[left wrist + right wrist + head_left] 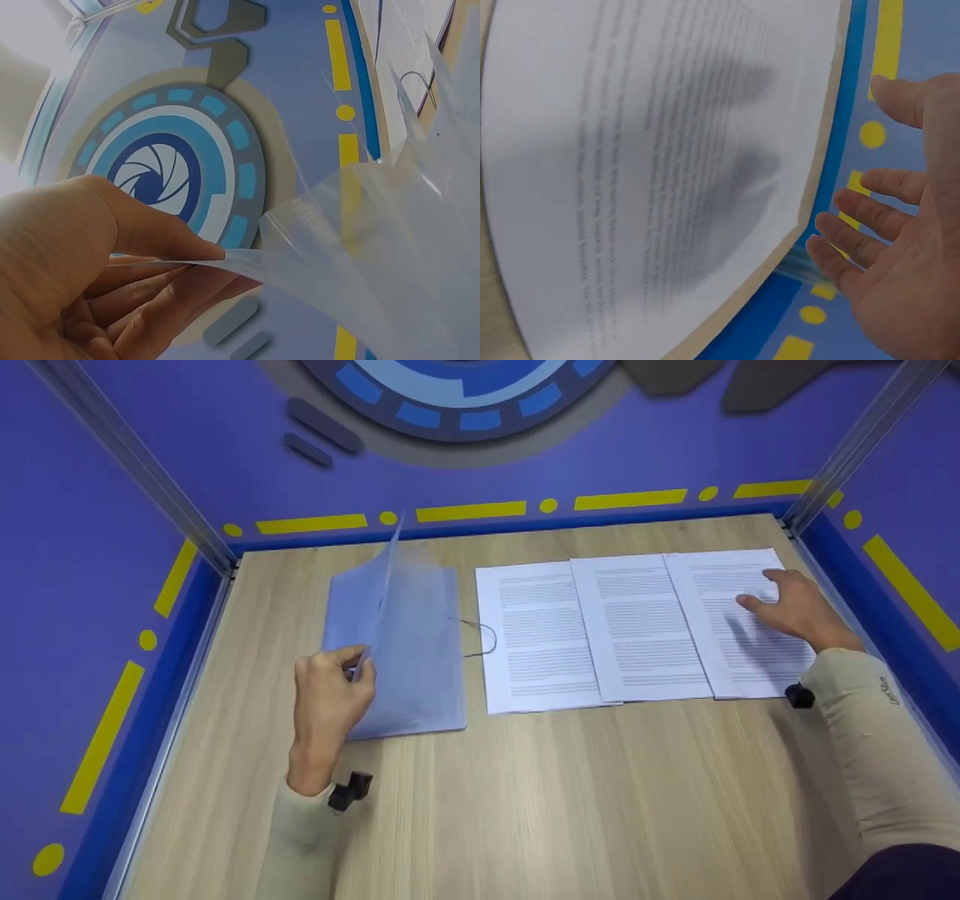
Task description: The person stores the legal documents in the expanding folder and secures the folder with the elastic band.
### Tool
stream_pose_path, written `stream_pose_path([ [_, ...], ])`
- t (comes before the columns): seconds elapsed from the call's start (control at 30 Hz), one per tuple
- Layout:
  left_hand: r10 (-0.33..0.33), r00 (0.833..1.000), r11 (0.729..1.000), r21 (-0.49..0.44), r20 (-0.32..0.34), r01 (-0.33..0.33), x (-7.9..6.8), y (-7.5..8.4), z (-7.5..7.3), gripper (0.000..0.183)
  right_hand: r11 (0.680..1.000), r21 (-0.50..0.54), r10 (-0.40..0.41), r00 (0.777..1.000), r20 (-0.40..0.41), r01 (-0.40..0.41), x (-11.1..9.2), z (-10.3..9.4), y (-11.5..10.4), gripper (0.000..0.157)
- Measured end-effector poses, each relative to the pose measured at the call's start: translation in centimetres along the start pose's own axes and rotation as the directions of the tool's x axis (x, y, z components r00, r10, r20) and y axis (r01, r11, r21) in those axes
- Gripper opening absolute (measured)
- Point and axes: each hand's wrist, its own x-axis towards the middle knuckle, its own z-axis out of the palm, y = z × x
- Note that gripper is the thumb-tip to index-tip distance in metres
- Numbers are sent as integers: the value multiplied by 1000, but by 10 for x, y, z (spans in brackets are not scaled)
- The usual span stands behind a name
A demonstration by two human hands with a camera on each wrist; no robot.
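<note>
My left hand (330, 694) pinches the lifted cover of a clear plastic folder (420, 682) between thumb and fingers. In the left wrist view the thin translucent sheet (337, 247) fans out to the right of the thumb. A dark elastic loop (495, 639) sticks out from the folder's right side. Over the rightmost of three printed paper stacks (720, 652) hovers my right hand (799, 607), its fingers spread and holding nothing. The right wrist view shows that hand (900, 247) apart from the paper, its shadow falling on the print.
To the right of the folder lie the left paper stack (540, 660) and the middle paper stack (645, 645), overlapping at their edges. A wooden table (525, 810) carries everything. Purple walls (187, 420) with metal corner posts enclose its back and sides.
</note>
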Motion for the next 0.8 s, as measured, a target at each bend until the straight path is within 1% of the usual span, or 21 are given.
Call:
stream_pose_path([
  [0.13,-1,1000,1000,-4,-2,1,-1,-1,0,19,994,54,91,995,33,-93,-3,0,18,103],
  [0.27,4,1000,1000,-4,-5,-4,-1,-1,0,19,985,75,151,987,52,-155,-5,-1,33,107],
  [0.57,-9,1000,1000,-9,13,10,1,0,2,19,980,28,195,980,47,-196,-13,1,58,101],
  [0.7,-19,1000,1000,-6,12,19,1,0,3,19,976,29,216,976,27,-217,-13,1,61,96],
  [0.8,-22,1000,1000,-3,13,22,0,0,4,18,977,24,213,977,26,-214,-11,2,62,94],
])
